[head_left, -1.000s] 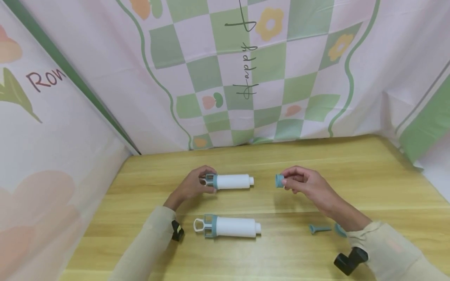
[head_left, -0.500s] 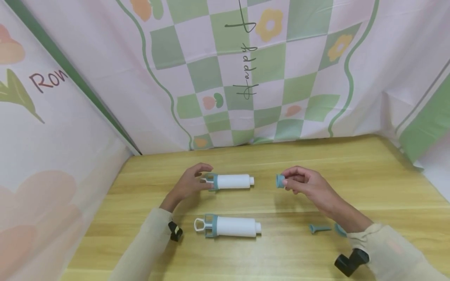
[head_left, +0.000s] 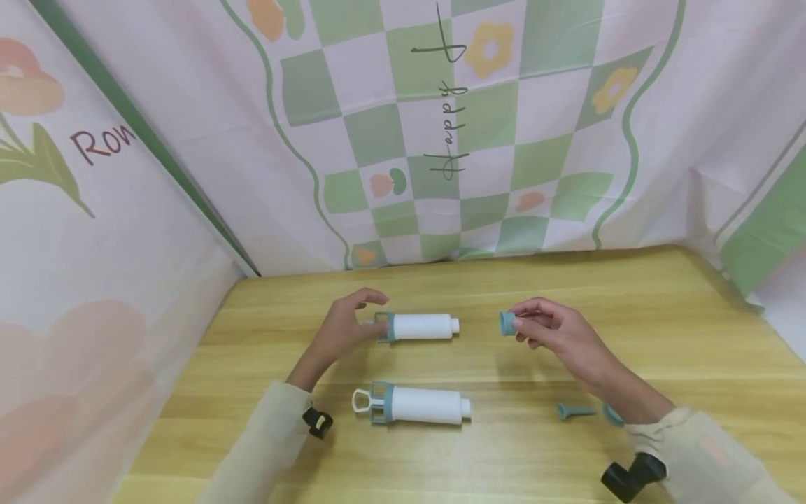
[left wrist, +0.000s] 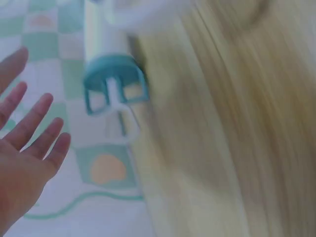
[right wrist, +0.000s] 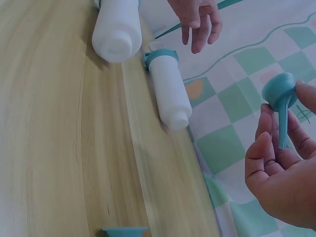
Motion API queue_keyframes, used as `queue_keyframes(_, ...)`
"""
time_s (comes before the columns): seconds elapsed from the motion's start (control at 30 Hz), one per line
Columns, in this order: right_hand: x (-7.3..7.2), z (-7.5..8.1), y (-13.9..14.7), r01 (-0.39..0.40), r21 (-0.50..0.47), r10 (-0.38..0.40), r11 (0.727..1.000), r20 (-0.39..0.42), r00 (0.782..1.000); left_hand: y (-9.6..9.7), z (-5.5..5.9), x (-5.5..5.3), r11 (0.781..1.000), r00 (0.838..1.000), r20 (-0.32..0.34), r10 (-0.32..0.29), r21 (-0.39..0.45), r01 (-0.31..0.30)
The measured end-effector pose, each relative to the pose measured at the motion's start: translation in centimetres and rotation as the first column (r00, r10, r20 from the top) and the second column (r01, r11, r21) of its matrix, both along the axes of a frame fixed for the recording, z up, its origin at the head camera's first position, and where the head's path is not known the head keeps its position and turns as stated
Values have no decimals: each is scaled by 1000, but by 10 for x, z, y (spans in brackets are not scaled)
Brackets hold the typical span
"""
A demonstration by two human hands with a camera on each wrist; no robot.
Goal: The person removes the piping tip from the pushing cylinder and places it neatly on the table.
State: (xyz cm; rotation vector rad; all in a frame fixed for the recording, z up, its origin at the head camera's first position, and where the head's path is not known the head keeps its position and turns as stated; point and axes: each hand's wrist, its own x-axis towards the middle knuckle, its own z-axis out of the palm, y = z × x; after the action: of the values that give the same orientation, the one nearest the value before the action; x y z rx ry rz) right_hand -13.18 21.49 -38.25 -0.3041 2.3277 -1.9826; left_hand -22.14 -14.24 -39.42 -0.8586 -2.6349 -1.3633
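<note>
Between its thumb and fingers, my right hand point(head_left: 557, 330) pinches a teal funnel-shaped nozzle point(head_left: 507, 323); the right wrist view shows its cup and thin stem point(right wrist: 283, 123). Lying on the table, the far white tube point(head_left: 422, 326) has a teal open-frame end point(left wrist: 114, 74) and a white loop handle point(left wrist: 129, 126). My left hand point(head_left: 343, 325) is at that framed end, thumb and fingers spread apart; whether the thumb touches the frame I cannot tell. A second, similar tube point(head_left: 428, 406) lies nearer, its white loop handle point(head_left: 362, 401) pointing left.
A small teal stemmed nozzle point(head_left: 574, 411) lies on the wooden table point(head_left: 516, 462) at right. Beside it, a round teal piece point(head_left: 613, 415) is partly hidden by the right forearm. Printed cloth point(head_left: 554, 210) hangs along the table's back edge.
My left hand has loosened from around the far tube's teal end, its fingers spreading wider. The right hand keeps the nozzle in nearly the same place. The head view has shifted slightly.
</note>
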Motion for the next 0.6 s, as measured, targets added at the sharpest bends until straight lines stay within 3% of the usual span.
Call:
queue_keyframes(0.17,5,2,-4,-6,-35,5,999,-17,1000,17,13,14,999,997,-69,24,36,-22)
queue_keyframes(0.3,9,4,-8,-9,-64,8,998,-24,1000,28,20,25,998,996,-87,25,56,-20)
queue_keyframes(0.47,14,7,-11,0,-76,-3,997,-39,999,40,24,36,997,995,-97,21,74,-13)
queue_keyframes(0.6,21,7,-11,32,-57,-37,998,-79,996,51,24,44,998,987,-162,-6,56,16)
